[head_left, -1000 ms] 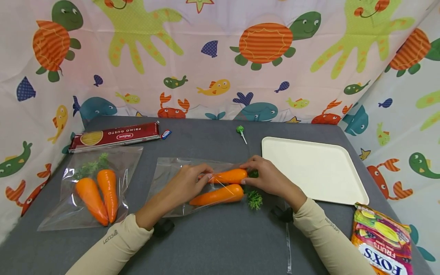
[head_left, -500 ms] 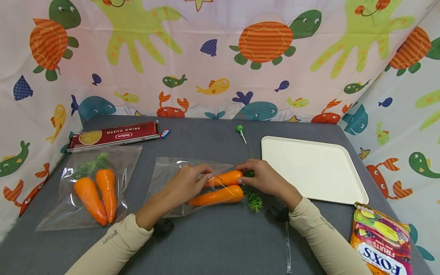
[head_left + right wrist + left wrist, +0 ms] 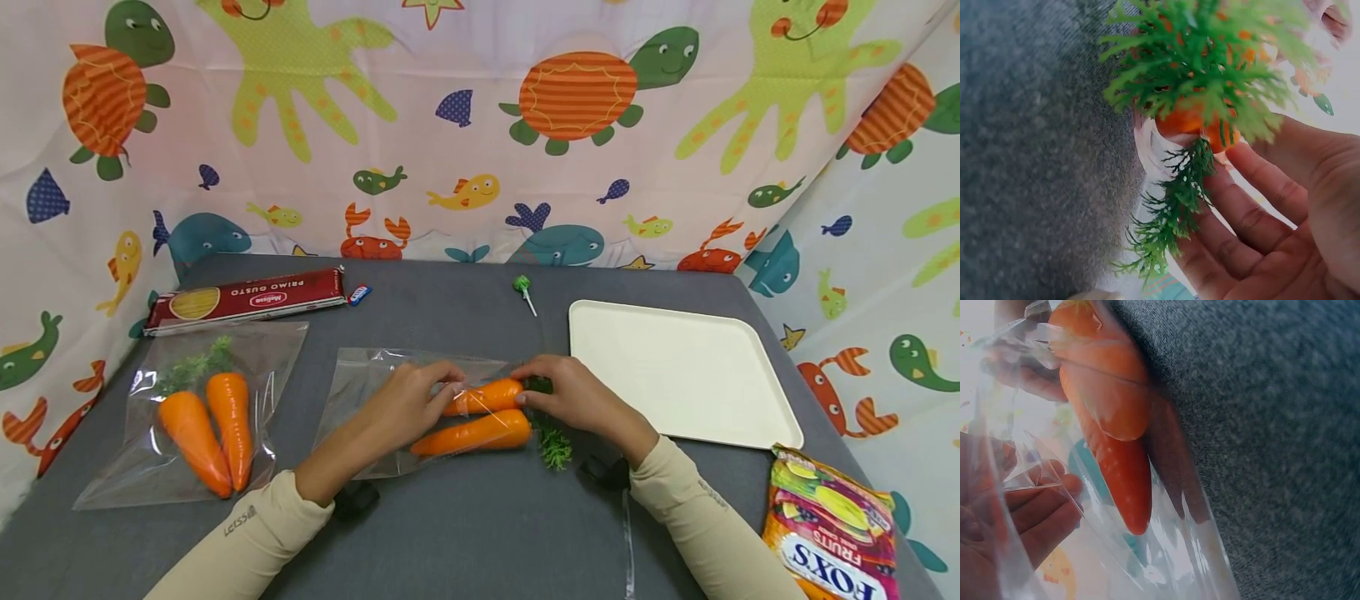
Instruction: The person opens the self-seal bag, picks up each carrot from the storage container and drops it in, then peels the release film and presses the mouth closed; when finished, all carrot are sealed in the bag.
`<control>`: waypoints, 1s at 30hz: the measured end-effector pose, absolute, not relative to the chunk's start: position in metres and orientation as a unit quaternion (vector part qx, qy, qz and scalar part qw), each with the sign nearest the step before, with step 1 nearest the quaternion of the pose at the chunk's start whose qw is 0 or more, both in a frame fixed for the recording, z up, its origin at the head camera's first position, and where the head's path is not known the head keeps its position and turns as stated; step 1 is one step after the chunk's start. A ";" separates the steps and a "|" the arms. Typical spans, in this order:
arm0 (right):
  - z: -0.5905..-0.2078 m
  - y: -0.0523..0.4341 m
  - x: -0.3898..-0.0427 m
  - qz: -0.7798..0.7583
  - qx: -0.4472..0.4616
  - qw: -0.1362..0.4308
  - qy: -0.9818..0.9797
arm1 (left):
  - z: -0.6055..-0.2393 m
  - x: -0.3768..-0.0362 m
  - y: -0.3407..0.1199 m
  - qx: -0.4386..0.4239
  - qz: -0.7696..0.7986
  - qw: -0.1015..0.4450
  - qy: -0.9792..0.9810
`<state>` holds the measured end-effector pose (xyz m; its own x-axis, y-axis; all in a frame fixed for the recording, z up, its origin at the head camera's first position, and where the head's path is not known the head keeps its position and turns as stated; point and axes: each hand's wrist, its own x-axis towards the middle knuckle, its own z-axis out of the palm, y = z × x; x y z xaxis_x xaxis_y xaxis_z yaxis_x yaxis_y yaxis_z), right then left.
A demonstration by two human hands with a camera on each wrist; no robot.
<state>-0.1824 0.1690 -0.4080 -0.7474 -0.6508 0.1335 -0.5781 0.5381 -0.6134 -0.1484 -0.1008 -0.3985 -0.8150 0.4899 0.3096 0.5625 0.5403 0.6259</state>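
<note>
Two orange toy carrots lie side by side with their tips inside a clear plastic bag (image 3: 356, 375) in the middle of the table. My left hand (image 3: 412, 398) pinches the bag's film near its open side, over the tip of the upper carrot (image 3: 483, 397). In the left wrist view the fingers (image 3: 1050, 515) show through the film. My right hand (image 3: 573, 392) grips the upper carrot's thick end, thumb and fingers around it. The lower carrot (image 3: 480, 432) lies nearer the body, its green leaves (image 3: 555, 447) sticking out of the bag. Leaves (image 3: 1179, 200) hang beside the right fingers.
Another clear bag (image 3: 288, 358) with two carrots lies at the left. Behind it is a red pasta packet (image 3: 258, 297), beside a small blue-wrapped sweet (image 3: 360, 295). A green lollipop (image 3: 522, 285) lies at the back. At the right are a cream tray (image 3: 682, 375) and a candy bag (image 3: 832, 517).
My right hand has moved a little left and toward the body, sliding the upper carrot farther into the bag. My left hand stays at the film.
</note>
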 end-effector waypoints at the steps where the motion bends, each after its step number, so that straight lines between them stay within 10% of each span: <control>1: -0.407 0.169 -0.182 -0.332 -0.352 0.057 0.873 | -0.398 -0.148 -0.101 -0.300 -0.373 0.049 -0.877; 30: -0.385 0.188 -0.142 -0.344 -0.211 -0.011 0.915 | -0.400 -0.150 -0.099 -0.299 -0.374 0.037 -0.877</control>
<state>-0.1421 0.1877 -0.3854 -0.9107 -0.3782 0.1662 -0.3940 0.6742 -0.6247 -0.1496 -0.0991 -0.3998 -0.8186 0.4969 0.2880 0.5517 0.5413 0.6345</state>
